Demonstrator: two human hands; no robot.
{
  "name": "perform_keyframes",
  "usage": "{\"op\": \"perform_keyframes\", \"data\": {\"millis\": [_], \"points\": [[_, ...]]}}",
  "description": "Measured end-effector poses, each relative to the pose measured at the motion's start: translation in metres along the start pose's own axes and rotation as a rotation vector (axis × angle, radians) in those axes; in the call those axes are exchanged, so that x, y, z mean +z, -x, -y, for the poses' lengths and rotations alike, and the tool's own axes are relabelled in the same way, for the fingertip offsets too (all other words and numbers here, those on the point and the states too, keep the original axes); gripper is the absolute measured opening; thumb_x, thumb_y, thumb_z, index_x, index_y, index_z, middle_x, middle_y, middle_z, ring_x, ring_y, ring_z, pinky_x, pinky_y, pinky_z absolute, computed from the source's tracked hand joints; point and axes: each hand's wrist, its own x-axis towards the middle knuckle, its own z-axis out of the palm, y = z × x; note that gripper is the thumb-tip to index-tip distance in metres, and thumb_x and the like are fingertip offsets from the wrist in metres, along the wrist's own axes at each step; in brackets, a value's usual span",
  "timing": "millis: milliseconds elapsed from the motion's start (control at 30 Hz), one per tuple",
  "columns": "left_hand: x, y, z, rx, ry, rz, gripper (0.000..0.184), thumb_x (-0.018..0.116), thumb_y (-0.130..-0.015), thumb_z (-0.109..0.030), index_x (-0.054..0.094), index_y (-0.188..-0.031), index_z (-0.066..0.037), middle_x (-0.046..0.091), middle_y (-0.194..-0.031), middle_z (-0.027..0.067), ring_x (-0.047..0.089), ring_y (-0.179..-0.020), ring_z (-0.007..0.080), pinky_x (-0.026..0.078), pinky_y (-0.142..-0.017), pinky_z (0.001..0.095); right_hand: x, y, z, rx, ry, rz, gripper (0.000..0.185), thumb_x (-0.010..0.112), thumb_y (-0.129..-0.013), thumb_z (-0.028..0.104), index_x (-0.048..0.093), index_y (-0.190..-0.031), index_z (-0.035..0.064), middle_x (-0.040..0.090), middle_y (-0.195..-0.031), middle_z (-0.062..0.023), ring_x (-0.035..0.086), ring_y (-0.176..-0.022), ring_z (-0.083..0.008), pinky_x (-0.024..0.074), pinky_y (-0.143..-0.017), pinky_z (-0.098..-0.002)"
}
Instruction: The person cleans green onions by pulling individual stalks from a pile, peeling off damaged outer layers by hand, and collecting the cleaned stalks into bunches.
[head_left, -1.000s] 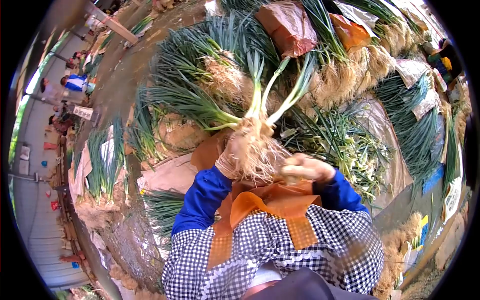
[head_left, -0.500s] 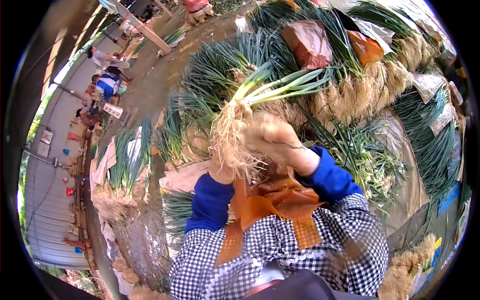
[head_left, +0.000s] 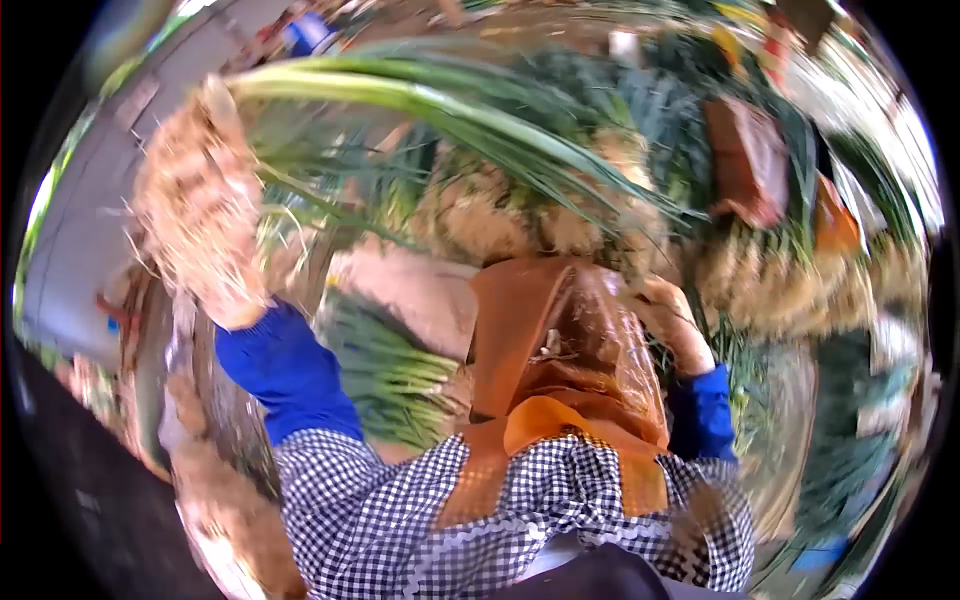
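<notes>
On the left, raised out from my body, my left hand grips a bunch of green onions near the root end. Pale, stringy roots spread over the fingers and hide part of them. The long green leaves stretch right across the view and droop at their tips. Low at the right edge of my brown apron is my right hand, beside the green onion pile. Its fingers are blurred and partly hidden, so whether they hold anything is unclear.
Rooted green onion bundles lie in rows ahead and to the right, with a reddish-brown sheet over some. More green onions lie left of my apron. A grey wall stands at far left.
My hands were together in front of my chest at the green onions. The left has swung out leftward with the bunch; the right has moved right and away from it. The view has shifted too.
</notes>
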Motion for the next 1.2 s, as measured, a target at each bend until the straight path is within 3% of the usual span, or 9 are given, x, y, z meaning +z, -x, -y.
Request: {"op": "perform_keyframes", "data": {"millis": [433, 667, 700, 833, 933, 1000, 1133, 1167, 1200], "points": [[-0.265, 0.18, -0.121, 0.224, -0.569, -0.579, 0.04, 0.053, -0.078, 0.0, 0.047, -0.118, 0.001, 0.058, -0.106, 0.014, 0.058, -0.089, 0.0197, 0.049, -0.076, 0.0264, 0.076, -0.008, -0.046, 0.546, 0.316, 0.153, 0.012, 0.054, -0.08, 0.002, 0.063, -0.089, 0.0002, 0.058, -0.083, -0.0014, 0.052, -0.079, -0.011, 0.0427, -0.075, -0.0243], [-0.395, 0.238, 0.114, -0.025, -0.145, -0.841, 0.056, 0.056, -0.079, -0.007, 0.038, -0.131, -0.004, 0.053, -0.122, 0.0152, 0.052, -0.11, 0.0239, 0.047, -0.091, 0.0326, 0.059, 0.04, -0.066, 0.82, -0.047, 0.111, 0.014, 0.051, -0.084, 0.003, 0.062, -0.09, -0.0013, 0.061, -0.087, -0.0048, 0.055, -0.084, -0.0147, 0.0436, -0.077, -0.0263], [-0.425, 0.262, 0.166, -0.128, -0.004, -1.03, 0.041, 0.066, -0.074, -0.008, 0.054, -0.113, -0.003, 0.058, -0.112, 0.0153, 0.059, -0.098, 0.0219, 0.051, -0.083, 0.0281, 0.053, 0.05, -0.076, 0.763, 0.091, 0.188, 0.015, 0.051, -0.084, 0.005, 0.062, -0.092, -0.0013, 0.061, -0.088, -0.0052, 0.056, -0.086, -0.0154, 0.0441, -0.076, -0.0262], [-0.472, 0.334, 0.327, -0.136, 0.384, -1.17, 0.038, 0.041, -0.09, -0.011, 0.042, -0.128, -0.004, 0.043, -0.131, 0.0082, 0.041, -0.119, 0.0181, 0.038, -0.097, 0.0251, 0.039, 0.088, -0.088, 0.887, 0.002, 0.118, 0.019, 0.054, -0.083, 0.012, 0.062, -0.096, 0.0002, 0.061, -0.091, -0.0039, 0.055, -0.084, -0.0151, 0.0433, -0.074, -0.0261], [-0.448, 0.347, 0.314, -0.443, -0.21, -0.9, 0.033, 0.042, -0.09, -0.011, 0.048, -0.122, -0.002, 0.048, -0.126, 0.0093, 0.046, -0.111, 0.0189, 0.041, -0.093, 0.0275, 0.031, 0.098, -0.087, 0.868, 0.062, 0.141, 0.017, 0.055, -0.082, 0.012, 0.063, -0.094, 0.0019, 0.06, -0.088, -0.0014, 0.052, -0.08, -0.0132, 0.0432, -0.072, -0.0272], [-0.445, 0.369, 0.338, -0.218, 0.341, -1.099, 0.032, 0.045, -0.09, -0.017, 0.051, -0.119, -0.004, 0.053, -0.12, 0.0072, 0.049, -0.107, 0.0188, 0.041, -0.093, 0.0311, 0.017, 0.106, -0.122, 0.919, 0.47, 0.185, 0.019, 0.056, -0.082, 0.018, 0.064, -0.09, 0.0038, 0.061, -0.084, -0.0063, 0.055, -0.077, -0.0158, 0.0445, -0.069, -0.0285], [-0.397, 0.352, 0.369, -0.295, -0.161, -1.145, 0.029, 0.052, -0.086, -0.017, 0.057, -0.113, -0.007, 0.059, -0.102, 0.0025, 0.054, -0.091, 0.0151, 0.044, -0.082, 0.029, 0.016, 0.028, -0.123, 0.163, 0.834, -0.039, 0.027, 0.048, -0.083, 0.012, 0.062, -0.106, 0.0086, 0.062, -0.1, -0.0139, 0.057, -0.096, -0.03, 0.046, -0.083, -0.0374], [-0.386, 0.346, 0.37, -0.362, -0.209, -1.171, 0.027, 0.052, -0.086, -0.017, 0.056, -0.111, -0.007, 0.058, -0.101, 0.0023, 0.053, -0.09, 0.0149, 0.044, -0.081, 0.0289, 0.017, -0.016, -0.106, 0.516, 0.909, 0.25, 0.03, 0.045, -0.082, 0.009, 0.06, -0.108, 0.0076, 0.061, -0.105, -0.0131, 0.057, -0.099, -0.0301, 0.0457, -0.085, -0.0376], [-0.376, 0.343, 0.371, -0.44, -0.246, -1.202, 0.025, 0.052, -0.086, -0.017, 0.056, -0.109, -0.007, 0.057, -0.099, 0.002, 0.052, -0.088, 0.0146, 0.044, -0.08, 0.0288, 0.013, -0.005, -0.14, 0.109, 0.972, 0.153, 0.029, 0.044, -0.083, 0.012, 0.059, -0.108, 0.0074, 0.06, -0.108, -0.0126, 0.056, -0.1, -0.0313, 0.0457, -0.085, -0.0382]]}}
